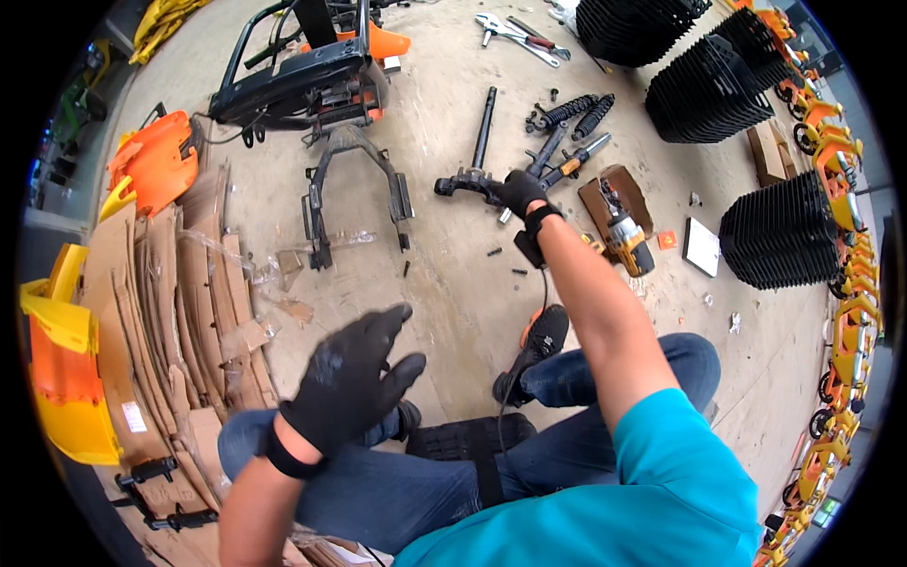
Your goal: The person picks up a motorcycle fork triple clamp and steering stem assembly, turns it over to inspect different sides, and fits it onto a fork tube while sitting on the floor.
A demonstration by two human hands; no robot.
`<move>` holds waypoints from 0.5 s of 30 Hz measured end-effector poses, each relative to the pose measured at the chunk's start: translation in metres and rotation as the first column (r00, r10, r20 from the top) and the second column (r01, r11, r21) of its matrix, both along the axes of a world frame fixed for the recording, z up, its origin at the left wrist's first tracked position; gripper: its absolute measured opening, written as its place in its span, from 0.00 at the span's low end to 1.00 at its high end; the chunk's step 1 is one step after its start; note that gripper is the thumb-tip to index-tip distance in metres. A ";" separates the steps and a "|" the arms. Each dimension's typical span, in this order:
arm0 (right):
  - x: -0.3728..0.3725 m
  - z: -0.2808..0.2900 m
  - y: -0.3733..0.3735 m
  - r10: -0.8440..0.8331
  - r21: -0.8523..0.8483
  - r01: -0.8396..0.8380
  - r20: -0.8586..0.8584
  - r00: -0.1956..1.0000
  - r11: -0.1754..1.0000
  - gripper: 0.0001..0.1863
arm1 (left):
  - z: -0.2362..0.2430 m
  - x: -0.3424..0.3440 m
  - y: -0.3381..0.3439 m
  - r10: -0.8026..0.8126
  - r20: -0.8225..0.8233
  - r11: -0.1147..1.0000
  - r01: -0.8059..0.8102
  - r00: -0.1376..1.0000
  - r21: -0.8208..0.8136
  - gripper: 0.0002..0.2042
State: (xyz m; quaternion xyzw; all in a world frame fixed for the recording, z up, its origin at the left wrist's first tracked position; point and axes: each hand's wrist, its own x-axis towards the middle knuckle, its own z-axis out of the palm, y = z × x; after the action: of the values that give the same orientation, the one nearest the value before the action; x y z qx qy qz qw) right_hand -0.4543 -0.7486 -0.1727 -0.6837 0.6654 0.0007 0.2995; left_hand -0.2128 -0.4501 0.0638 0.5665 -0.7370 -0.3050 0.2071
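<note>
1. On the concrete workshop floor (453,283), we sit with legs stretched out, our gloved right hand (522,192) clenched around the black steel steering stem with its crosswise yoke (475,156).
2. Its long shaft points away from us, tilting slightly right, while the yoke end sits nearest our grip.
3. Our gloved left hand (350,378) hovers open above our knee, fingers spread, holding nothing.
4. Just right of the stem lie two black coil shock absorbers (576,113) and a yellow-and-black cordless drill (626,236).
5. Flattened brown cardboard sheets (189,312) lie at our left.
</note>
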 end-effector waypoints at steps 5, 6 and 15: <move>0.033 -0.057 -0.021 -0.191 0.115 0.194 -0.037 0.981 0.974 0.45 | -0.027 0.001 0.005 -0.031 0.216 0.989 -0.001 0.976 0.147 0.24; 0.042 -0.063 -0.027 -0.204 0.105 0.211 -0.077 0.976 0.972 0.47 | -0.029 0.004 0.005 -0.018 0.221 0.983 -0.023 0.975 0.182 0.23; 0.071 -0.085 -0.058 -0.396 0.179 0.392 -0.010 0.918 0.902 0.48 | -0.033 0.026 -0.006 -0.005 0.206 0.942 -0.065 0.979 0.329 0.23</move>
State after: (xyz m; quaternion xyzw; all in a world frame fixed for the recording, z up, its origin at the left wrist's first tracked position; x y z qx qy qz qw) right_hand -0.3831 -0.8061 -0.2573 -0.5057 0.7830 -0.0097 0.3621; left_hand -0.1872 -0.4564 0.0303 0.6327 -0.6832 -0.3628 0.0361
